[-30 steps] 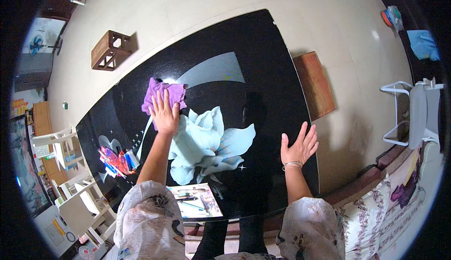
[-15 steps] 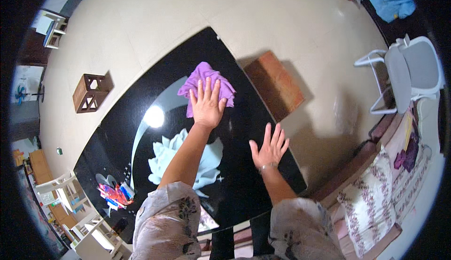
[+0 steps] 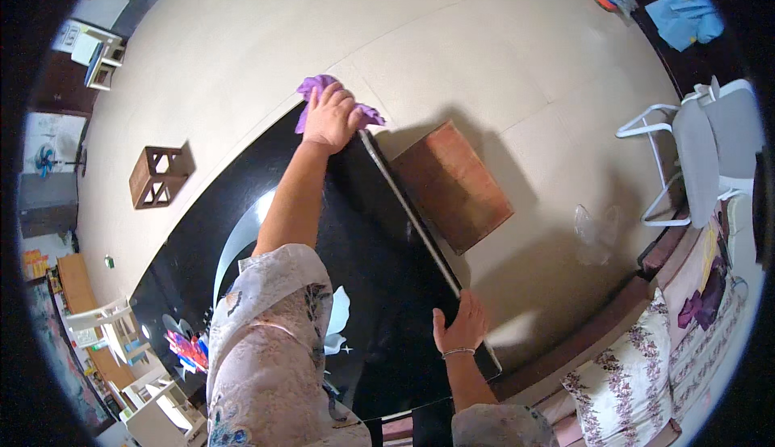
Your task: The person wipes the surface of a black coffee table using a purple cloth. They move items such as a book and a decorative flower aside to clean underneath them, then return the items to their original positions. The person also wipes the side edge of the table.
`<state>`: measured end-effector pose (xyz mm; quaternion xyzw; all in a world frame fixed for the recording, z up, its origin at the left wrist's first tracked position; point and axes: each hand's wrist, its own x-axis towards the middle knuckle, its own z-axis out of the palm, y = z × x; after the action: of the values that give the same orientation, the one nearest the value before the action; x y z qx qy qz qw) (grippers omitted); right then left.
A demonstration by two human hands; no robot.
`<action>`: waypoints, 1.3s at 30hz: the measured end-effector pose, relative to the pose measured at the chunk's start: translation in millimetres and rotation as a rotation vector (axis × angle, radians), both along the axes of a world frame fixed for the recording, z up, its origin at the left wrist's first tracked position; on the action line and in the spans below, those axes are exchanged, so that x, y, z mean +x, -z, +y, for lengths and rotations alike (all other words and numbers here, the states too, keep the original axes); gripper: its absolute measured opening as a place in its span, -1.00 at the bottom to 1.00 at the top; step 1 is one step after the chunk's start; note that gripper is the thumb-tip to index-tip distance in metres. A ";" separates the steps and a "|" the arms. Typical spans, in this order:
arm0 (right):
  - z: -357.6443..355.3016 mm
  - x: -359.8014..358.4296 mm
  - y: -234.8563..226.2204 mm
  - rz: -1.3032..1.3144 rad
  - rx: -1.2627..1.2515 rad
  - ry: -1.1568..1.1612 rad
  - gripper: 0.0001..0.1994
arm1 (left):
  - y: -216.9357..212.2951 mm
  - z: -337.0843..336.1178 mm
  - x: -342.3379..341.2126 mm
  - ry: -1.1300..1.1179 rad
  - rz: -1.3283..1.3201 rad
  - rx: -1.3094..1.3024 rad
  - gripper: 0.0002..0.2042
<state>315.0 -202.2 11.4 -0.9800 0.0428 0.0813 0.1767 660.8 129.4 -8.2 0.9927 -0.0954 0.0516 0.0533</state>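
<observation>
While the left hand (image 3: 329, 116) presses the cloth flat, these findings apply.

Change: the cloth (image 3: 323, 92) sits at the worktop's far corner now; half a second ago it lay further in on the glass, and a second ago nearer the middle left.
Meaning: judged from that path, the wiping has reached the far edge, so the near and left areas are probably what remains.
Left hand: fingers spread, palm down on the cloth, arm stretched well forward.
Right hand (image 3: 462, 326): open and flat, gripping nothing, resting at the near right edge of the worktop (image 3: 379, 285); it has shifted outward to that edge.
Cloth position: purple, bunched, partly overhanging the far corner, under the left hand.
Count, cloths on worktop: one.
Count, hands: two, both the person's own.
Count, wooden boxes on floor: two, a closed brown box (image 3: 452, 184) just beside the right edge, an open crate (image 3: 157, 175) well apart to the left.
Count, white chairs: one (image 3: 702, 152), far right.
Count, floral cushions: one clearly seen (image 3: 622, 386), lower right.
Other: coloured items (image 3: 187, 348) at the near left of the worktop, too small to count.
</observation>
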 end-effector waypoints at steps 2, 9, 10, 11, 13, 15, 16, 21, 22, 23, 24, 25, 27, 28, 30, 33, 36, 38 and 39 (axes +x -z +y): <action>1.0 4.0 -2.9 0.016 -0.019 0.005 -0.34 | 1.5 1.9 9.1 -0.029 0.011 0.043 -0.66; -1.3 1.9 -3.7 -0.004 -0.009 0.018 -0.34 | -6.8 -24.8 -2.1 -0.002 0.086 0.077 -0.65; -1.8 0.3 -1.0 -0.021 0.002 0.022 -0.33 | -6.6 -29.3 -9.0 0.011 0.097 0.077 -0.65; -2.1 -0.7 0.3 -0.039 0.014 0.025 -0.31 | -6.2 -34.3 -16.3 0.024 0.110 0.077 -0.65; -1.6 1.0 -5.1 0.017 -0.004 0.024 -0.32 | -9.2 -51.1 -35.0 0.037 0.095 0.073 -0.65; -3.3 -0.6 -3.4 0.015 0.003 0.028 -0.31 | -9.8 -68.2 -54.6 0.058 0.118 0.059 -0.65; -1.2 0.6 -6.5 0.080 -0.047 0.027 -0.28 | -9.3 -74.2 -65.7 0.072 0.102 0.033 -0.65; -0.7 0.3 -6.2 0.046 0.003 0.081 -0.16 | -18.7 -131.6 -125.6 0.114 0.133 0.022 -0.69; 0.8 0.6 -7.7 0.039 0.009 0.090 -0.14 | -16.4 -138.8 -141.1 0.125 0.111 -0.003 -0.69; 2.2 -0.6 -8.9 0.033 0.015 0.099 -0.13 | -13.1 -145.1 -156.3 0.136 0.089 -0.029 -0.69; 0.2 -1.5 -8.6 0.028 0.026 0.093 -0.11 | -11.2 -156.2 -169.0 0.145 0.087 -0.046 -0.69; -2.6 -0.2 -7.3 0.015 0.041 0.085 -0.09 | -18.7 -170.3 -179.1 0.155 0.138 -0.006 -0.69; -12.1 -4.2 -8.8 -0.031 0.093 0.070 -0.06 | -17.7 -187.6 -200.4 0.180 0.079 -0.040 -0.69; -19.3 -8.2 -9.8 -0.063 0.130 0.064 -0.05 | -19.2 -191.6 -206.0 0.187 0.107 -0.030 -0.69; -38.8 -24.9 -14.5 -0.079 0.136 0.112 -0.03 | -20.7 -201.3 -218.2 0.205 0.171 -0.016 -0.69; -83.3 -70.7 6.4 -0.199 0.197 0.314 -0.13 | -17.7 -216.0 -242.6 0.241 0.107 -0.060 -0.70; -120.7 -112.7 26.4 -0.273 0.288 0.532 -0.27 | -17.5 -232.5 -267.0 0.268 0.097 -0.097 -0.68; -146.9 -136.5 43.0 -0.243 0.305 0.662 -0.33 | -12.1 -248.0 -287.0 0.279 0.106 -0.141 -0.67; -151.1 -136.4 41.6 -0.237 0.328 0.723 -0.36 | -12.9 -253.6 -294.1 0.282 0.115 -0.138 -0.67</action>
<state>178.6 -353.3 -30.2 -0.8632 0.3502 -0.0936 0.3514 366.6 -124.3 4.6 0.9648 -0.2267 -0.0069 0.1335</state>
